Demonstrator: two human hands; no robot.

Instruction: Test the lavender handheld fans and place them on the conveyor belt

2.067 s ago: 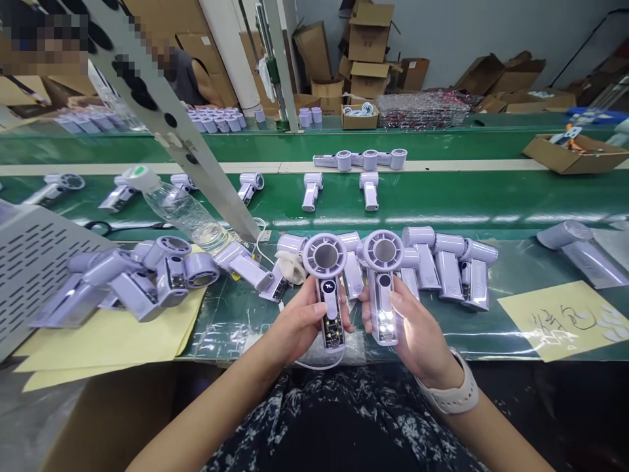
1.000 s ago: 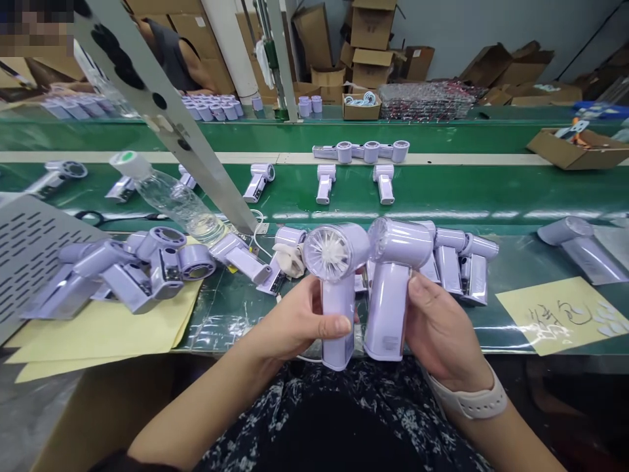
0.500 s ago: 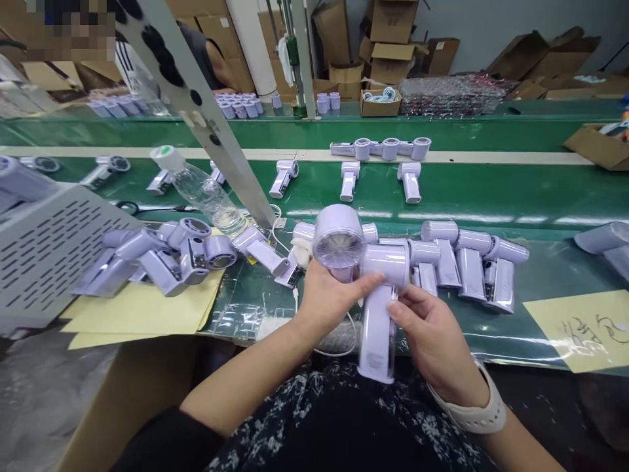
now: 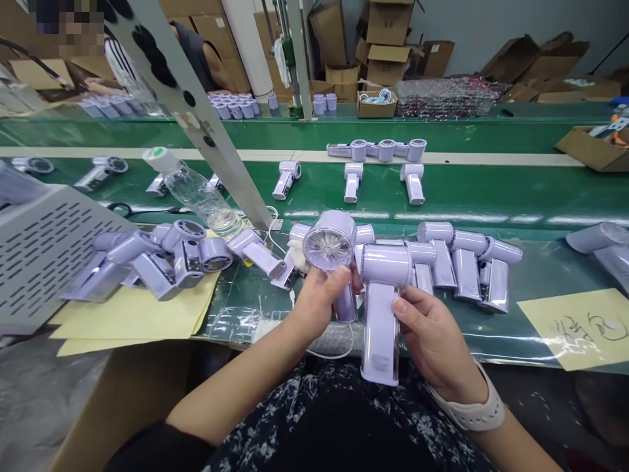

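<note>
My left hand [image 4: 314, 298] is closed around the handle of a lilac handheld fan [image 4: 330, 239], whose round bladed end faces me. My right hand [image 4: 435, 337] grips a second lilac handheld fan [image 4: 381, 328] by its handle, held upright with the barrel-shaped head on top. The two fan heads are side by side, close together above the table's front edge. Behind my hands lie more lilac fans [image 4: 466, 262] in a row to the right. Part of a white cable [image 4: 339, 356] curls below my left hand, near a bubble-wrapped roll [image 4: 324, 341].
A piled group of fans [image 4: 152, 255] lies on yellow paper [image 4: 132, 314] beside a slotted grey bin [image 4: 63, 249]. A clear bottle [image 4: 201, 200] leans near a slanted metal post [image 4: 196, 111]. Further fans [image 4: 352, 182] stand along the green conveyor [image 4: 491, 183]. A person [image 4: 201, 59] is across the line.
My left hand has shifted down and left with its fan, drawing it slightly away from the other; its blades and handle show more. The right hand's fan has barely moved.
</note>
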